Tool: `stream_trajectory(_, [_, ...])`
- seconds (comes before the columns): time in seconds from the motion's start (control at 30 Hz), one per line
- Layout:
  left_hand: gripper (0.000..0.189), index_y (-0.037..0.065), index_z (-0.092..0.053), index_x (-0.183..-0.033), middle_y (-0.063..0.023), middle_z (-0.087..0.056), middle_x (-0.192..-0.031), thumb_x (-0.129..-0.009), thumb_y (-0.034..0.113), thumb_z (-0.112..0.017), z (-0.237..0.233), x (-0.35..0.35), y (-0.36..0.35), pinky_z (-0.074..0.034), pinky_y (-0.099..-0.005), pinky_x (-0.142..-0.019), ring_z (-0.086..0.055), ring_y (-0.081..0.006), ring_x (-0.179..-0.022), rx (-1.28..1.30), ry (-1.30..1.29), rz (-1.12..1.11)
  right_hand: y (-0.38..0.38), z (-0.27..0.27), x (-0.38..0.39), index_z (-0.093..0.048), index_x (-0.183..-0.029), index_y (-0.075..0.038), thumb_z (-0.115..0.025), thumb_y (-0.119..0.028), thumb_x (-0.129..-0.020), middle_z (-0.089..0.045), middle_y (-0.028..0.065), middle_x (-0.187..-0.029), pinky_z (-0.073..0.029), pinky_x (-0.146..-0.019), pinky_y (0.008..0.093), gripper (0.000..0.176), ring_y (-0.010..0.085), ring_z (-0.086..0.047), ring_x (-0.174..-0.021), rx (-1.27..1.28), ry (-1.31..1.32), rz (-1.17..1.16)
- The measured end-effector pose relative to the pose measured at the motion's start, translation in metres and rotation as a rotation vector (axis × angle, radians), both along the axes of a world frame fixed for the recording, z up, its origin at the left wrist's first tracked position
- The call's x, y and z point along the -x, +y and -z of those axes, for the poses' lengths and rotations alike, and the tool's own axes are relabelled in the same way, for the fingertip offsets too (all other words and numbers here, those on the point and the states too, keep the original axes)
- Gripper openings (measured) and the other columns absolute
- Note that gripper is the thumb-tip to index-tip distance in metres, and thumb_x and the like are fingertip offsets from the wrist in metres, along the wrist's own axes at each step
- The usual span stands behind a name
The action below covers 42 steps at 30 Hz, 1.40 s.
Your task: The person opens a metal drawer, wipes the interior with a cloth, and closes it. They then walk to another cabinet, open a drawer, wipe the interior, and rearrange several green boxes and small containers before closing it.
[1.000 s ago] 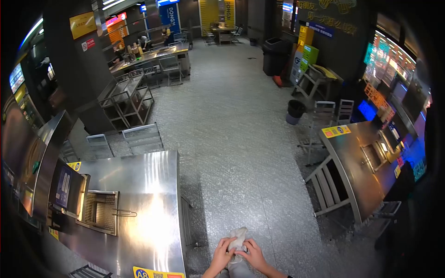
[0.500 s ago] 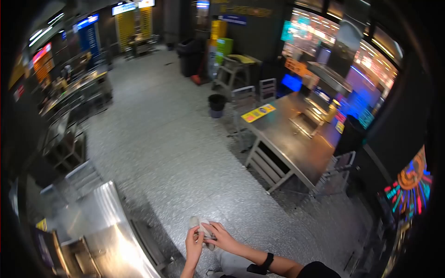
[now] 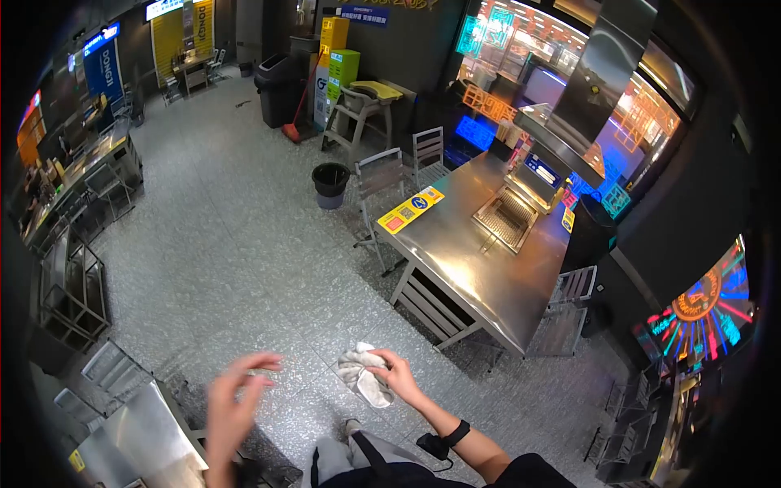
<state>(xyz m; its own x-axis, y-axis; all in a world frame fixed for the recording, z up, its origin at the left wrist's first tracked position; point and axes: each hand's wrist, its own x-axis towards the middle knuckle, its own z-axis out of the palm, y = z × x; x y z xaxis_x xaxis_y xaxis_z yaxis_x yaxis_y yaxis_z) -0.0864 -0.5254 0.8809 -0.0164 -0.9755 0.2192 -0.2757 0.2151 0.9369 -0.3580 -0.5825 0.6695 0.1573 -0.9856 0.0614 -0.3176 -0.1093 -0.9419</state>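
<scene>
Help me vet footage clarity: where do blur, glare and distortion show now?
Head view throughout: the bare left grip blurs, while the crumpled white fabric looks sharper; glare brightens the rectangular grey metal table at right; outer lines bow, corners darken.

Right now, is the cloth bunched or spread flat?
Bunched: the cloth shows gathered folds and an uneven outline, held by the right hand. The left hand is off it.

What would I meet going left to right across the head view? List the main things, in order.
Blue banner → left hand → white cloth → right hand, at the cloth's right side → mesh grill set in a table → neon wheel sign.
</scene>
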Motion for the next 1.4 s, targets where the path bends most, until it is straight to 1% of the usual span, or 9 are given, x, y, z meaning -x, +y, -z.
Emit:
stream_trajectory(0.13, [0.029, 0.000, -0.052, -0.105, -0.0160, -0.058, -0.089, -0.086, 0.022, -0.050, -0.093, -0.055, -0.030, -0.052, -0.0330, -0.057, -0.059, -0.0243, -0.072, 0.678, 0.522, 0.122, -0.062, 0.017, 0.006, -0.060, -0.103, -0.004, -0.071, -0.010, -0.073, -0.063, 0.0067, -0.092, -0.046, -0.074, 0.0265, 0.033, 0.0126, -0.059, -0.086, -0.041, -0.033, 0.037])
stream_trajectory(0.23, [0.029, 0.001, -0.052, -0.106, -0.0155, -0.057, -0.091, -0.087, 0.023, -0.050, -0.120, -0.076, -0.093, -0.052, -0.0332, -0.058, -0.058, -0.0247, -0.074, 0.876, 0.545, 0.469, -0.109, 0.013, -0.003, -0.060, -0.103, -0.005, -0.070, -0.012, -0.073, -0.065, 0.0101, -0.094, -0.047, -0.076, 0.0293, 0.032, 0.0189, -0.062, -0.088, -0.048, 0.090, 0.161])
stream_trajectory(0.47, [0.028, 0.005, -0.051, -0.107, -0.0145, -0.056, -0.096, -0.088, 0.025, -0.048, -0.127, -0.155, -0.270, -0.051, -0.0336, -0.062, -0.057, -0.0256, -0.078, 0.713, 0.600, 0.775, -0.235, 0.037, -0.057, -0.060, -0.102, -0.002, -0.071, -0.011, -0.072, -0.064, 0.0066, -0.086, -0.046, -0.069, 0.0262, 0.033, 0.0117, -0.057, -0.077, 0.002, 0.056, 0.398])
stream_trajectory(0.63, [0.027, 0.007, -0.050, -0.108, -0.0138, -0.054, -0.099, -0.089, 0.026, -0.048, -0.138, -0.228, -0.399, -0.050, -0.0339, -0.064, -0.056, -0.0263, -0.082, 0.598, 0.624, 0.906, -0.331, 0.014, -0.121, -0.059, -0.101, 0.000, -0.072, -0.003, -0.069, -0.061, 0.0035, -0.091, -0.044, -0.078, 0.0251, 0.034, 0.0105, -0.055, -0.084, -0.053, 0.080, 0.445])
stream_trajectory(0.97, [0.025, 0.012, -0.049, -0.109, -0.0124, -0.052, -0.105, -0.091, 0.029, -0.046, -0.163, -0.356, -0.578, -0.049, -0.0345, -0.070, -0.054, -0.0276, -0.088, 0.587, 0.618, 0.798, -0.553, 0.029, -0.247, -0.059, -0.100, 0.001, -0.069, -0.002, -0.072, -0.059, 0.0016, -0.085, -0.043, -0.071, 0.0222, 0.031, 0.0076, -0.052, -0.079, -0.069, 0.048, 0.358])
stream_trajectory(1.1, [0.024, 0.014, -0.048, -0.110, -0.0119, -0.051, -0.107, -0.091, 0.030, -0.045, -0.153, -0.394, -0.677, -0.049, -0.0348, -0.072, -0.054, -0.0282, -0.091, 0.702, 0.278, 0.495, -0.682, 0.048, -0.288, -0.059, -0.101, -0.001, -0.069, -0.002, -0.072, -0.061, 0.0017, -0.084, -0.043, -0.067, 0.0225, 0.031, 0.0073, -0.052, -0.074, -0.123, 0.076, 0.365])
stream_trajectory(1.13, [0.024, 0.018, -0.042, -0.112, -0.0132, -0.049, -0.104, -0.092, 0.031, -0.044, -0.137, -0.411, -0.723, -0.051, -0.0369, -0.067, -0.053, -0.0264, -0.088, 1.013, -0.103, 0.362, -0.716, 0.052, -0.300, -0.059, -0.102, -0.001, -0.069, -0.001, -0.072, -0.061, 0.0018, -0.084, -0.043, -0.067, 0.0224, 0.031, 0.0075, -0.052, -0.075, -0.139, 0.070, 0.371])
stream_trajectory(1.2, [0.022, 0.021, -0.041, -0.115, -0.0127, -0.047, -0.101, -0.093, 0.026, -0.042, -0.129, -0.415, -0.772, -0.051, -0.0354, -0.066, -0.053, -0.0251, -0.087, 1.226, -0.758, -0.120, -0.785, 0.039, -0.336, -0.058, -0.102, 0.000, -0.068, -0.001, -0.073, -0.061, 0.0033, -0.088, -0.043, -0.069, 0.0230, 0.031, 0.0093, -0.053, -0.079, -0.118, -0.050, 0.357])
stream_trajectory(1.4, [0.037, 0.030, -0.034, -0.127, -0.0114, -0.045, -0.103, -0.094, 0.016, -0.041, -0.166, -0.486, -0.910, -0.051, -0.0350, -0.066, -0.051, -0.0271, -0.090, 1.037, -0.999, -0.083, -0.982, 0.033, -0.428, -0.058, -0.105, 0.000, -0.067, -0.001, -0.072, -0.061, 0.0051, -0.092, -0.043, -0.073, 0.0240, 0.034, 0.0112, -0.055, -0.083, -0.145, -0.053, 0.212])
